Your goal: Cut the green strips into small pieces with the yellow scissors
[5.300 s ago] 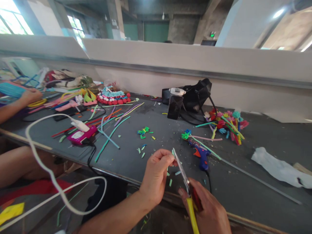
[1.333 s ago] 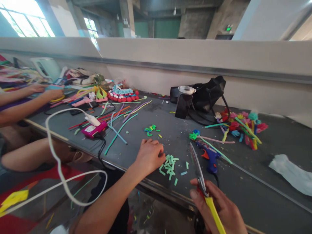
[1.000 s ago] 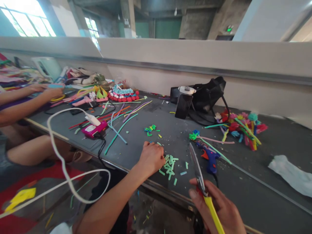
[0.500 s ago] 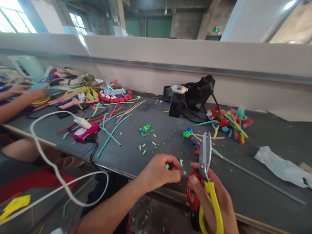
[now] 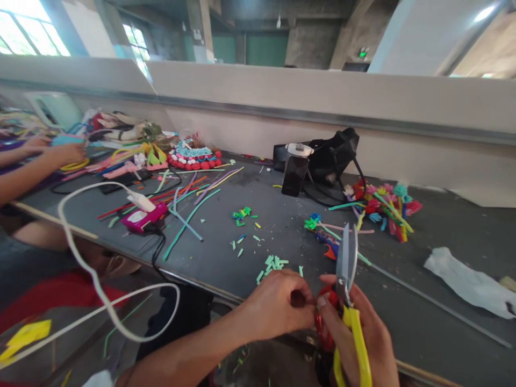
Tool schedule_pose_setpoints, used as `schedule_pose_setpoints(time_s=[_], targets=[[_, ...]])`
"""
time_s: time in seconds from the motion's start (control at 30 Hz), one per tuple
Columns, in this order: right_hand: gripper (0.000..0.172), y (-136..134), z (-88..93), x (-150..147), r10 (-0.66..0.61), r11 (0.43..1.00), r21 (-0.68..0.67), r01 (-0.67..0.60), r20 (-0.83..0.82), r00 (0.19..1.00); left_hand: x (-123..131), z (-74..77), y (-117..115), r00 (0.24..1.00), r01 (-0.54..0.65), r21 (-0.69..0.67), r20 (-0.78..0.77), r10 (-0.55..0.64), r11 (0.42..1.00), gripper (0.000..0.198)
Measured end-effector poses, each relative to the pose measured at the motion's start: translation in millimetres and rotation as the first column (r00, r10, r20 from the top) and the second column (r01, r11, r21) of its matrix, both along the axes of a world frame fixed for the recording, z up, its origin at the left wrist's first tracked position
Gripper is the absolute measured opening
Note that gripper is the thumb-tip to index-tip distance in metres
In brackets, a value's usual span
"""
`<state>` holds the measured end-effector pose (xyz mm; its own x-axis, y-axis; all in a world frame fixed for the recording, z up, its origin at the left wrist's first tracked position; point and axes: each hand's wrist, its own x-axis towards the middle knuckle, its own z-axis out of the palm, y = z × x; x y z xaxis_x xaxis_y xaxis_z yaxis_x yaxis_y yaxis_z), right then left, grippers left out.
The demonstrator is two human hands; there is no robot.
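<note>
My right hand (image 5: 373,328) is wrapped around scissors (image 5: 347,258) with one yellow and one red handle. Their blades point up and away from me, nearly together. My left hand (image 5: 278,303) is curled, thumb and fingertips brought together close to the right thumb and the red handle. Whatever may be between those fingertips is hidden. Just beyond the left knuckles lies a small heap of pale green cut pieces (image 5: 273,264). Farther back are scattered green and blue bits (image 5: 242,213). Behind the scissors rests a green and blue fuzzy flower (image 5: 312,221).
A bunch of fuzzy flowers (image 5: 387,207), a black bag (image 5: 336,153) and a phone (image 5: 295,176) are at the back. A crumpled white bag (image 5: 470,277) lies right. Leftward are fuzzy stems (image 5: 193,220), a magenta power block (image 5: 144,216), a looping white cable (image 5: 76,258) and another person's hands (image 5: 62,153).
My left hand has moved right and slightly nearer me, up to the right hand. The pale green heap it was covering now shows. The scissors stay in my right hand.
</note>
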<state>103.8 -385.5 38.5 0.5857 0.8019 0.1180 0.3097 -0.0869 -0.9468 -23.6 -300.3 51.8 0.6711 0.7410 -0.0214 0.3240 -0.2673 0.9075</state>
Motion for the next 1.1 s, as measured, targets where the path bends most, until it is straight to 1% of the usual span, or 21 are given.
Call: schedule_pose_setpoints(time_s=[0.1,0.2,0.27,0.3,0.33,0.4,0.43,0.47,0.53,0.6,0.67,0.8,0.97,1.03,1.1], targets=[[0.042,-0.3,3.3,-0.6,-0.002,0.997,-0.080,-0.004,-0.073,0.997,1.5,0.9,-2.5,1.000,-0.008,0.034,0.004,0.008,0.999,0.006],[0.048,-1.2,3.9,-0.3,0.002,0.993,-0.120,-0.021,-0.156,0.988,2.3,2.5,-2.5,0.998,-0.044,0.030,0.041,0.042,0.999,0.004],[0.049,-1.8,1.1,2.9,0.016,0.991,-0.131,-0.033,-0.132,0.991,1.3,4.2,0.9,0.990,-0.090,-0.056,0.100,0.096,0.994,0.003],[0.048,-2.2,-1.3,5.1,0.035,0.991,-0.125,-0.044,-0.077,0.996,0.3,5.3,3.6,0.980,-0.120,-0.142,0.143,0.140,0.983,0.003],[0.046,-2.5,-4.2,7.4,0.062,0.992,-0.113,-0.061,0.001,0.998,-0.8,6.7,6.7,0.960,-0.151,-0.247,0.195,0.202,0.957,0.003],[0.040,-3.7,-11.2,10.1,0.140,0.989,-0.070,-0.129,0.191,0.971,-3.2,9.5,13.1,0.878,-0.198,-0.459,0.310,0.365,0.866,0.006],[0.036,-4.5,-15.0,9.9,0.175,0.984,-0.066,-0.163,0.277,0.945,-4.2,10.8,15.9,0.818,-0.200,-0.544,0.364,0.444,0.815,0.008],[0.034,-5.5,-18.7,8.7,0.174,0.985,-0.050,-0.167,0.345,0.922,-4.9,11.7,18.2,0.753,-0.190,-0.608,0.414,0.511,0.771,0.010],[0.035,-7.5,-25.9,4.6,0.134,0.991,-0.035,-0.133,0.436,0.890,-5.3,11.9,20.8,0.643,-0.146,-0.686,0.481,0.596,0.712,0.013],[0.034,-8.9,-32.1,1.6,0.138,0.990,-0.037,-0.139,0.505,0.852,-4.6,10.3,21.1,0.592,-0.097,-0.721,0.513,0.622,0.686,0.014],[0.034,-9.1,-37.4,2.7,0.158,0.985,-0.039,-0.165,0.568,0.808,-3.4,7.9,20.1,0.573,-0.075,-0.729,0.526,0.628,0.680,0.014],[0.034,-6.9,-44.8,12.2,0.179,0.973,-0.015,-0.229,0.673,0.718,-1.0,5.7,17.0,0.554,-0.079,-0.728,0.536,0.637,0.681,0.012],[0.034,-6.5,-46.7,15.3,0.171,0.975,-0.016,-0.223,0.698,0.696,0.9,6.9,14.0,0.571,-0.078,-0.706,0.547,0.612,0.704,0.008],[0.034,-7.0,-45.9,14.2,0.171,0.971,-0.007,-0.237,0.713,0.680,1.5,7.2,13.4,0.570,-0.082,-0.707,0.545,0.615,0.702,0.008],[0.035,-7.4,-44.9,12.8,0.157,0.975,-0.002,-0.222,0.713,0.683,1.7,7.1,13.0,0.566,-0.085,-0.711,0.542,0.622,0.698,0.009]])
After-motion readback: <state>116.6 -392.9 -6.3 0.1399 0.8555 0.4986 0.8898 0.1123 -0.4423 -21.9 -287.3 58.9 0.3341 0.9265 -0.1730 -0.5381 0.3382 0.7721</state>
